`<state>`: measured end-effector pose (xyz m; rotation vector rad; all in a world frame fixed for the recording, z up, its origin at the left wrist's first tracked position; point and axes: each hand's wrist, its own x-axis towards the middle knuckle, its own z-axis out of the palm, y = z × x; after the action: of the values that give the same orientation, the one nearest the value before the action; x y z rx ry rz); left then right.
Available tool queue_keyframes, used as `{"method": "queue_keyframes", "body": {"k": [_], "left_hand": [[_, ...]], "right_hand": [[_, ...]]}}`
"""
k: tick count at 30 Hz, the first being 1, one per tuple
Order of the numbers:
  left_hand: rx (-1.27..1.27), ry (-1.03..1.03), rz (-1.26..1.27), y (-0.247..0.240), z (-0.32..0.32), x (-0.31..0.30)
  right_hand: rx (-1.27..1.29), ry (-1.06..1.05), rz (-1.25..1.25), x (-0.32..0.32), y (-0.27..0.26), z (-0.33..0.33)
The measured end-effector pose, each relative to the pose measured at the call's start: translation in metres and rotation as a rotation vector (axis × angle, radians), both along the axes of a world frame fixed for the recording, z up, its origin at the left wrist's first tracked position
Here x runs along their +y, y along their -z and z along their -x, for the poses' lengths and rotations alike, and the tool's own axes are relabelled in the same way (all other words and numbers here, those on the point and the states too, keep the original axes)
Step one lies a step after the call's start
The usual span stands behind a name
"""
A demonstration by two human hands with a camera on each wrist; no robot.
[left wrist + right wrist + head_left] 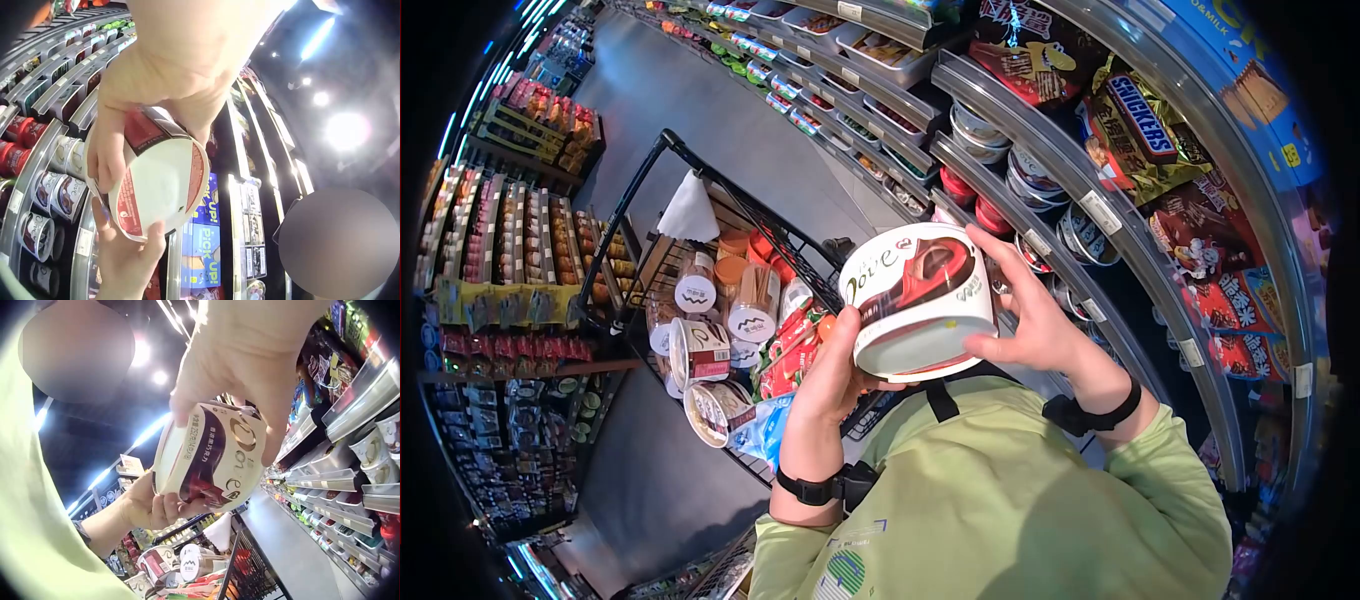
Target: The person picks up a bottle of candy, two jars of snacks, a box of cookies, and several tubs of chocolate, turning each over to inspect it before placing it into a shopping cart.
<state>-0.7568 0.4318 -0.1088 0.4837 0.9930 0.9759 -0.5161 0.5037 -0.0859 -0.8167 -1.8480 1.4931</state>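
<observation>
A white Dove chocolate tub (920, 285) with red and brown print is held between both hands in front of the chest, tilted so that its plain white base faces back toward the body. My left hand (828, 372) grips its left side, the thumb up along the wall. On the other side my right hand (1045, 330) holds it, fingers over the top edge and thumb by the base. In the right wrist view the brown label of the tub (209, 456) shows, with the left hand's fingers (165, 509) curled beneath it.
A shopping cart (740, 185) stands at the left, loaded with clear jars (752, 300), another Dove tub (700, 352) and red packets. Shelves on the right carry more Dove tubs (67, 197), a Snickers bag (1145, 120) and blue Pick Up! boxes (206, 250). Snack racks (510, 240) line the far left.
</observation>
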Motion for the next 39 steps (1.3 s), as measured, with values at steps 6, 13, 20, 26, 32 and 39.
{"method": "queue_keyframes", "body": {"k": [6, 13, 20, 26, 32, 39], "left_hand": [[0.293, 0.07, -0.067, -0.015, 0.009, -0.008], [0.524, 0.054, -0.446, -0.007, 0.014, -0.009], [0.344, 0.305, -0.47, -0.025, -0.007, 0.007], [0.168, 0.096, -0.319, -0.032, -0.025, 0.003], [0.052, -0.351, -0.331, -0.017, -0.034, -0.001], [0.05, -0.469, -0.343, -0.024, -0.039, -0.009]], "right_hand": [[0.219, 0.15, 0.255, -0.001, 0.013, 0.002], [0.231, 0.096, 0.292, 0.006, 0.011, -0.005], [-0.269, -0.209, -0.247, 0.029, -0.028, 0.004], [-0.227, -0.132, -0.15, 0.035, -0.028, 0.01], [-0.014, 0.062, 0.093, 0.013, -0.024, -0.004], [0.193, -0.005, 0.311, -0.007, -0.002, 0.009]]}}
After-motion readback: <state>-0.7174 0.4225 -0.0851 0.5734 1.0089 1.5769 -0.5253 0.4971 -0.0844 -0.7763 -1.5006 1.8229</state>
